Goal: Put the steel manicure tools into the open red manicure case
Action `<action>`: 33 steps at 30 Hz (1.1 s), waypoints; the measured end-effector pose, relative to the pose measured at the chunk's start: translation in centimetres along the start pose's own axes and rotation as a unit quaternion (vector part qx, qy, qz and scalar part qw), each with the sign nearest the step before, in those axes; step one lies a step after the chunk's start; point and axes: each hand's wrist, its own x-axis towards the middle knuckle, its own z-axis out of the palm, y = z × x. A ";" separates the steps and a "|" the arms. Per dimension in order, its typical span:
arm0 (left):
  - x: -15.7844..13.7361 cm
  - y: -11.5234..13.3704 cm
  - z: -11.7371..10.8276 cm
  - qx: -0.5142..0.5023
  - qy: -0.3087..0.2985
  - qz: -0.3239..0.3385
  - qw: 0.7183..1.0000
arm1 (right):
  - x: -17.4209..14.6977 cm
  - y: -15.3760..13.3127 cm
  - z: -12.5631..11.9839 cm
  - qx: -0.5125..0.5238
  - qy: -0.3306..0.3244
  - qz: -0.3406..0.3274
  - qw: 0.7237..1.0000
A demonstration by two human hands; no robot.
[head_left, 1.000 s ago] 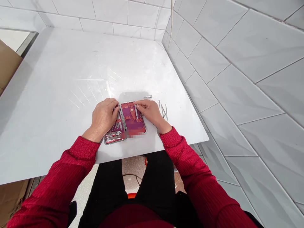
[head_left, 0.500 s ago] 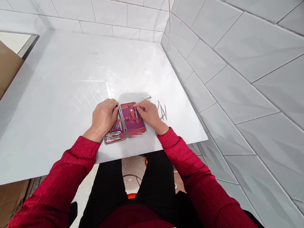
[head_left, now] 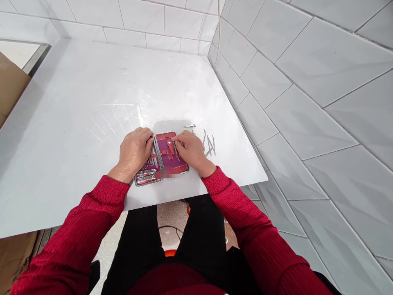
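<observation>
An unfolded manicure case (head_left: 165,145) with a red and purple lining lies on the table. My left hand (head_left: 135,149) is closed over the upper edge of its left half, fingers curled and thumb by the hinge. Nail clippers (head_left: 146,175) and several slim tools (head_left: 153,159) sit in that half. Over the right half, my right hand (head_left: 192,149) pinches a slim metal tool (head_left: 176,150) beside the red snap strap (head_left: 171,146). The fingers partly hide the tool, so its exact kind cannot be made out.
A small nail clipper (head_left: 189,125) lies behind my right hand. To its right are thin metal tools (head_left: 210,145), perhaps scissors or tweezers. The white table (head_left: 76,94) meets a tiled wall (head_left: 294,98) on the right. A cardboard box (head_left: 12,84) stands at the left.
My right hand has shifted slightly down and toward me with the slim tool, which now lies lower in the right half. My left hand stays in place.
</observation>
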 end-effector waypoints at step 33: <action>0.3 0.2 -0.6 0.021 -0.034 -0.014 0.999 | -3.1 2.1 -8.1 -0.322 -0.012 0.216 0.922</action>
